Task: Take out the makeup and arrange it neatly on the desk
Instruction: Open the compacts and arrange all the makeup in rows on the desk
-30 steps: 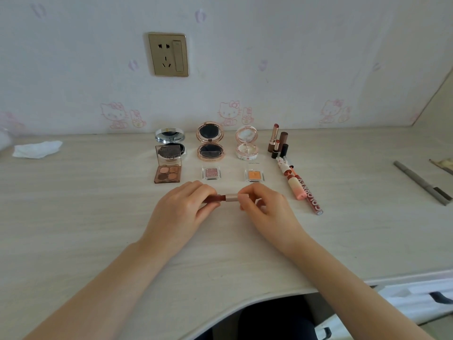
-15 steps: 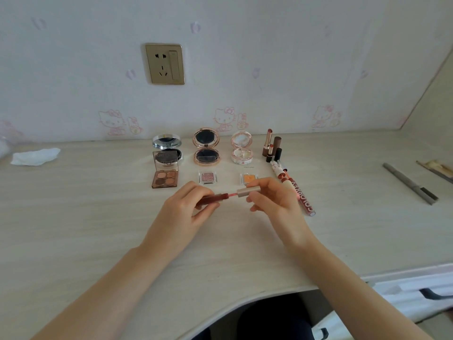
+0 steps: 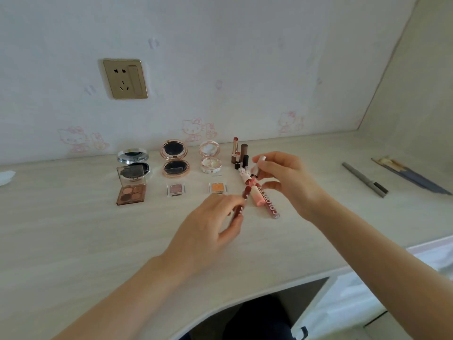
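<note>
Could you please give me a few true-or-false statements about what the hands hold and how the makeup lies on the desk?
1. The left hand holds a dark red lip gloss tube. True.
2. The right hand is empty. False: it pinches the wand cap.
3. The three round compacts are closed. False: all stand open.
4. The four-pan palette lies left of the orange pan. True.
5. The grey pen lies among the lipsticks. False: it lies apart, far right.
</note>
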The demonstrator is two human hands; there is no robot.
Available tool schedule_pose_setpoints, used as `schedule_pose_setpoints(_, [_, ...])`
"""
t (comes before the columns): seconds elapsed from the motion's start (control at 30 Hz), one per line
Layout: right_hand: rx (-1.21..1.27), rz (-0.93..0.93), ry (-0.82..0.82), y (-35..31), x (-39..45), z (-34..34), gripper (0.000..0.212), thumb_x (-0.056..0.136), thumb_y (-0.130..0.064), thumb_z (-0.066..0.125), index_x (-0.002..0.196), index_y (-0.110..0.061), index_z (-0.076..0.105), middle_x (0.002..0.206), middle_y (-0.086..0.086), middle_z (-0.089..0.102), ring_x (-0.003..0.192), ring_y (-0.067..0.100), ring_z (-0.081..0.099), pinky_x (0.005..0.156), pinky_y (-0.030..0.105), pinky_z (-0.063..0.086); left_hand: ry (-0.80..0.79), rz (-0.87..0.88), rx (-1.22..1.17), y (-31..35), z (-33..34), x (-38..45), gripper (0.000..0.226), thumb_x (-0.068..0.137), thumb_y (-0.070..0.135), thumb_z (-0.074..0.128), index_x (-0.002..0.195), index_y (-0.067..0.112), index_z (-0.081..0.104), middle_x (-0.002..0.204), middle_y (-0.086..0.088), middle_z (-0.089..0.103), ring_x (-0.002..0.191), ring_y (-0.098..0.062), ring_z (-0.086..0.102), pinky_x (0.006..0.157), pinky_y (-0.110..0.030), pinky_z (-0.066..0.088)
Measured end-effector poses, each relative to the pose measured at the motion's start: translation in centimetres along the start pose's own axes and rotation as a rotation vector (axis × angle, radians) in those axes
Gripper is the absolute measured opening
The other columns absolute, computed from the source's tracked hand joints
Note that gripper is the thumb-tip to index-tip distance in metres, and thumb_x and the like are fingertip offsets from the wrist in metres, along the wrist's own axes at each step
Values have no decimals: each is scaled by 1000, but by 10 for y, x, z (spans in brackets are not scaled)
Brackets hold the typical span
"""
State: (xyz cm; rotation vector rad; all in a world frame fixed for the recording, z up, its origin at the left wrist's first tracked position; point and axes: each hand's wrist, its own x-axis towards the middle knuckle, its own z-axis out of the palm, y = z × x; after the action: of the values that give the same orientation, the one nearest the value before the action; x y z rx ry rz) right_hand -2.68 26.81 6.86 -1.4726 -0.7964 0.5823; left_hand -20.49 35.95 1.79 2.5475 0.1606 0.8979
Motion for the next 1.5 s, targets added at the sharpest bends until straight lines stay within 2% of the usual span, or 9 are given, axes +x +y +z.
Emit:
schedule_pose_setpoints(0.27, [-214, 17, 119, -1, 24, -52, 10, 89, -26, 62, 91, -20, 69, 76, -6, 68, 70, 9, 59, 64, 24, 48, -106, 156, 134, 15, 53, 37, 39, 91, 37, 53, 125, 18, 58, 110, 5, 61, 106, -11, 48, 94, -18, 35])
schedule_pose_setpoints(0.37, [-280, 24, 166, 0, 34, -68, 8, 86, -28, 66, 84, -20, 68, 71, -9, 66, 65, 7, 56, 60, 21, 47, -128, 188, 228, 18, 72, 51, 49, 89, 45, 56, 130, 19, 56, 115, 6, 63, 114, -18, 49, 97, -31, 43])
schedule_pose_setpoints(0.5, [-347, 34, 200, 3, 49, -79, 11, 85, -26, 68, 78, -17, 68, 62, -12, 62, 52, -1, 52, 51, 14, 46, -175, 160, 302, 21, 87, 63, 63, 86, 60, 46, 137, 25, 47, 127, 9, 60, 127, -22, 42, 102, -40, 38])
schedule_pose_setpoints(0.63, [-416, 62, 195, 12, 61, -81, 26, 83, -26, 70, 87, 0, 68, 73, 4, 60, 63, 12, 48, 60, 25, 43, -162, 164, 357, 18, 92, 68, 68, 80, 66, 47, 134, 25, 51, 123, 10, 62, 123, -23, 46, 101, -40, 41])
schedule_pose_setpoints(0.77, [-424, 100, 172, 20, 73, -76, 25, 82, -28, 71, 84, -3, 69, 78, 5, 61, 65, 12, 49, 65, 26, 42, -149, 154, 378, 12, 90, 68, 67, 79, 66, 53, 130, 23, 55, 123, 4, 56, 117, -24, 47, 98, -39, 42])
schedule_pose_setpoints(0.9, [-430, 128, 140, 30, 87, -67, 16, 82, -30, 71, 77, -15, 69, 78, -3, 67, 66, 5, 53, 60, 21, 40, -126, 221, 358, 7, 88, 68, 55, 83, 54, 58, 127, 21, 58, 138, 4, 49, 130, -22, 41, 106, -39, 38])
schedule_pose_setpoints(1.1, [-492, 145, 33, 40, 103, -55, 20, 81, -33, 72, 86, -14, 70, 74, -7, 68, 68, 2, 54, 60, 20, 36, -138, 254, 339, 2, 91, 65, 35, 86, 41, 63, 113, 20, 69, 128, 5, 62, 133, -18, 44, 112, -37, 33])
schedule_pose_setpoints(1.3, [-651, 95, 12, 51, 117, -43, 22, 81, -30, 70, 96, -13, 68, 91, 1, 70, 91, 14, 61, 81, 29, 48, -154, 194, 286, -2, 93, 66, 35, 84, 39, 63, 110, 16, 70, 121, 3, 65, 126, -16, 51, 109, -36, 38])
schedule_pose_setpoints(1.5, [-757, 79, -10, 58, 127, -33, 23, 82, -29, 70, 96, -11, 69, 82, -7, 63, 80, 9, 56, 61, 20, 42, -151, 137, 250, -8, 92, 66, 37, 82, 40, 66, 109, 16, 69, 119, 3, 65, 121, -17, 53, 105, -35, 42])
